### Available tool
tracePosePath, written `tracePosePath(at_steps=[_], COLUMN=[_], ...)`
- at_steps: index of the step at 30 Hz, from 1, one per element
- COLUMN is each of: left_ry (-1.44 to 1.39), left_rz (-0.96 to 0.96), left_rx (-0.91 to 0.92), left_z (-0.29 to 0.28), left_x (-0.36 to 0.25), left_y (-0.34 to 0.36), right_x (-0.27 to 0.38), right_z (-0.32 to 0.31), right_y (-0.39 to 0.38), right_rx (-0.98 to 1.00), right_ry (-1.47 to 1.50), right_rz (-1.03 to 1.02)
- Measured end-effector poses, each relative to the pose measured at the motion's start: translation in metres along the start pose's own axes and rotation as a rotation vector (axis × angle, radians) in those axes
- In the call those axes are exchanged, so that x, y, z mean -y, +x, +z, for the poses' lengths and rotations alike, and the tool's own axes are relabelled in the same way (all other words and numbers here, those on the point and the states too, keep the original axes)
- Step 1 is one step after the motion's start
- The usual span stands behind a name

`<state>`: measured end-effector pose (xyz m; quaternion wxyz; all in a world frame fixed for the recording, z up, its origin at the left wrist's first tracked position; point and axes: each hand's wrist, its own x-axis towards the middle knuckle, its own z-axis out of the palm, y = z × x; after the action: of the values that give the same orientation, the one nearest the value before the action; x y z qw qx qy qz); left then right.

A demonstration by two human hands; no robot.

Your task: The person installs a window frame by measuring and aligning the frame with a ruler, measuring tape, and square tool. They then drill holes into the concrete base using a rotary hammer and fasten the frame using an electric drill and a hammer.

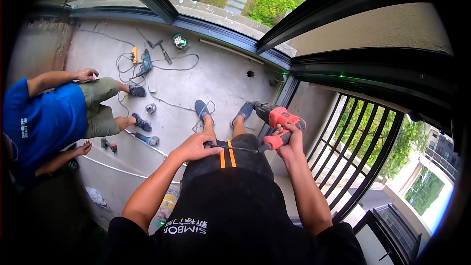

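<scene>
A red and black rotary hammer drill [283, 117] is in my right hand [292, 140], whose fingers wrap around its rear handle. The drill's bit points left, past my right shoe. From the handle's lower end a black power cord [240, 149] runs left across my lap. My left hand [195, 147] is closed around that cord in front of my left thigh, with the fingertips partly hidden. Below, the cord loops by my left shoe [201, 108].
A person in a blue shirt [54, 110] crouches at left. On the concrete floor lie a blue corded drill [145, 63], a hammer [164, 53], an orange power strip [135, 56] and a cordless drill [108, 145]. Dark window frames [221, 30] edge the floor, near a hole [250, 74].
</scene>
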<state>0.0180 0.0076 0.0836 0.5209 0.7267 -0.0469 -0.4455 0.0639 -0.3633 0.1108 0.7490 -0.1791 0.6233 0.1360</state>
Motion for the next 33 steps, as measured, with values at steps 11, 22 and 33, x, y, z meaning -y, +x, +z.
tracePosePath(at_steps=[11,22,33], left_ry=[-1.471,-1.686,-1.833], left_rz=[-0.302,0.021,-0.123], left_rx=[0.014,0.004,-0.106], left_z=[0.072,0.082,0.066], left_x=[-0.038,-0.119,-0.097], left_y=[0.128,0.128,0.14], right_x=[0.049,0.115,0.073], right_z=[-0.021,-0.067,0.007], right_y=[-0.073,-0.084,-0.096], right_rx=[0.428,0.69,0.57], right_ry=[-0.513,-0.688,-0.766], right_rz=[0.053,0.119,0.09])
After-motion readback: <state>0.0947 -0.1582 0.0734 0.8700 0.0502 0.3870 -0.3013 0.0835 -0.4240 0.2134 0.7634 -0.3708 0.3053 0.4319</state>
